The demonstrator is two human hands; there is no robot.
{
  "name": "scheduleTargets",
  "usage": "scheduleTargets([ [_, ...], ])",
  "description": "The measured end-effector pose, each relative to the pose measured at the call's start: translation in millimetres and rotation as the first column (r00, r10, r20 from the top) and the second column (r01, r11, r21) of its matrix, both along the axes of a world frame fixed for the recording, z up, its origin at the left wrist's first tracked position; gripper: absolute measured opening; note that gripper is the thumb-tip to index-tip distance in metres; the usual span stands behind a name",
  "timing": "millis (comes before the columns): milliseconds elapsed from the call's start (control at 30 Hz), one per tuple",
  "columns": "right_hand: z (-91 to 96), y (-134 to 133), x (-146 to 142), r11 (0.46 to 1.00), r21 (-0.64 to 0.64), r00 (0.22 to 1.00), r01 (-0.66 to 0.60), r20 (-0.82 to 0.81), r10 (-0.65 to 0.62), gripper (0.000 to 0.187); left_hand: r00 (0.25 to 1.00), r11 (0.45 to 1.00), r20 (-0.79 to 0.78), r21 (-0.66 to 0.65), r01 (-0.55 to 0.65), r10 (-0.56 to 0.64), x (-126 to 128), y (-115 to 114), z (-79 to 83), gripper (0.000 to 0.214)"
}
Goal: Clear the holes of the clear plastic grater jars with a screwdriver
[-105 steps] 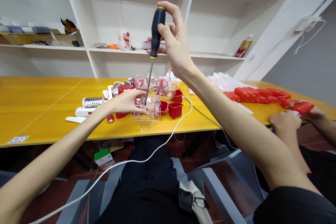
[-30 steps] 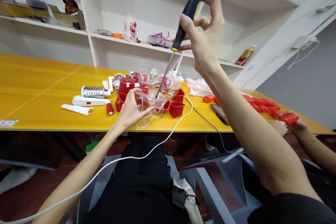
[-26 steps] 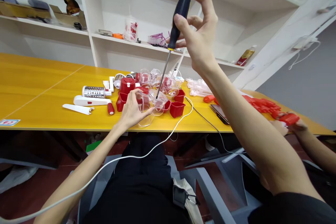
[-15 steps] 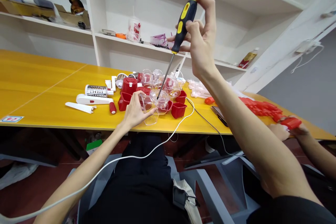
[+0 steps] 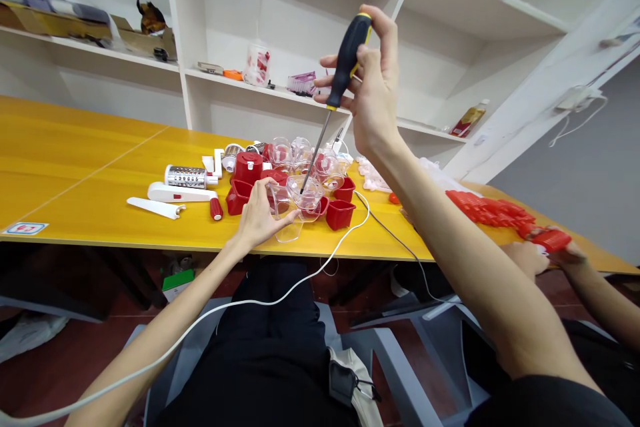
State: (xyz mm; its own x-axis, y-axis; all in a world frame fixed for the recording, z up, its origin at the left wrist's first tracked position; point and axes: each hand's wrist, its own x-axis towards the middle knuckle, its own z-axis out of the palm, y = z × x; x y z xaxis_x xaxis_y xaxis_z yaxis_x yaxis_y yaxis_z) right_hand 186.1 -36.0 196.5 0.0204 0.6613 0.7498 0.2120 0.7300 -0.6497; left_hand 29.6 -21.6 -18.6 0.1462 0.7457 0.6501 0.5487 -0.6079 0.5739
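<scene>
My right hand [image 5: 374,83] is closed on a black-and-yellow screwdriver [image 5: 343,63], held high and tilted. Its metal shaft runs down so that the tip sits in the mouth of a clear plastic housing [image 5: 306,199]. Around the left side of that housing my left hand [image 5: 261,213] is closed, thumb to the front, keeping it over the table edge. Several more clear housings [image 5: 300,152] stand just behind it. Red square cups [image 5: 341,213] and a larger red part [image 5: 248,165] lie close about.
Left on the yellow table [image 5: 90,180] lie a metal grater drum [image 5: 185,177], a white handle arm [image 5: 180,193], a flat white piece [image 5: 156,207] and a red knob [image 5: 216,209]. A white cable [image 5: 280,297] crosses my lap. At right, another person's hands [image 5: 530,257] hold a red part near piled red parts [image 5: 490,209].
The screwdriver handle has turned in my right hand, its yellow patches now facing away. The right hand sits slightly lower in view. My left hand keeps its hold on the clear housing.
</scene>
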Motion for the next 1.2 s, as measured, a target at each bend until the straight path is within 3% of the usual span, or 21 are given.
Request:
scheduleTargets([
  [233,4.0,-4,8,0.993,0.089,0.991,0.081,0.104,-0.090,0.045,1.000,1.000,0.001,0.002,-0.001,0.001,0,0,0.4,0.071],
  [533,-2.5,16,25,0.977,0.028,0.975,0.211,-0.076,-0.208,0.049,1.000,1.000,0.018,-0.008,0.013,-0.013,0,1,-0.1,0.072],
  [1000,-7.8,15,26,0.980,0.015,0.967,0.198,-0.163,-0.193,0.053,1.000,1.000,0.012,0.021,-0.016,0.016,2,0,-0.7,0.072],
  [1200,11.9,8,28,0.956,0.104,0.948,0.276,-0.196,-0.252,0.050,0.999,0.998,0.004,0.022,-0.053,0.053,4,-3,2.5,0.075],
])
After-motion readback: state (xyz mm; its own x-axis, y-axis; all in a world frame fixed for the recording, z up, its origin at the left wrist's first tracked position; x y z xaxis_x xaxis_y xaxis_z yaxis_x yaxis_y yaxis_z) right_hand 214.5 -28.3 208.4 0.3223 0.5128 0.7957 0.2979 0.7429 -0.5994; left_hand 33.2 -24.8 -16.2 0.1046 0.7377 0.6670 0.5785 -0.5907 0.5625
